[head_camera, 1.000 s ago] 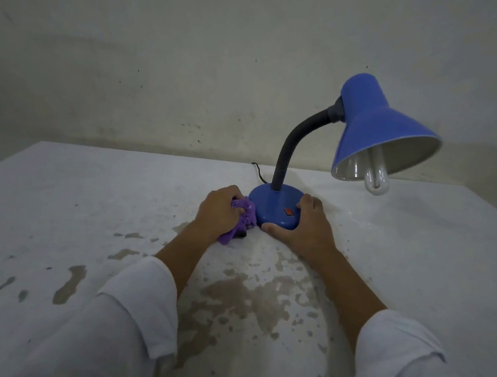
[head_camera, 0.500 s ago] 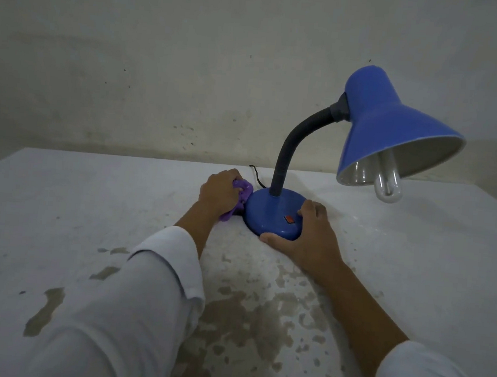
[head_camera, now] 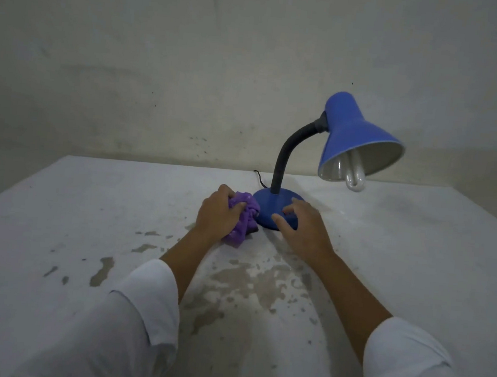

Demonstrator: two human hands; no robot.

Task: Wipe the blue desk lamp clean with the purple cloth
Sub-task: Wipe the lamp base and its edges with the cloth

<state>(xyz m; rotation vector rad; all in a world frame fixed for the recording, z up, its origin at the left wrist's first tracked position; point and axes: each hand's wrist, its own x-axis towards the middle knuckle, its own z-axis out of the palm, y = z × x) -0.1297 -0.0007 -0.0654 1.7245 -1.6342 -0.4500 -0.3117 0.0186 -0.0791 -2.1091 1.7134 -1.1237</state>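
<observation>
Worn white table: left hand grip bunching purple cloth against unlabelled blue lamp, right hand splayed

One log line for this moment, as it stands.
left hand: shut on purple cloth, against lamp base | right hand: open, fingers spread at base front | shade, neck untouched

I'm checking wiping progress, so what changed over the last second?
The left hand, shut on the purple cloth, went from the lamp base's front-left to its far left and back. The right hand loosened, fingers now spread. The shade keeps its tilt.
</observation>
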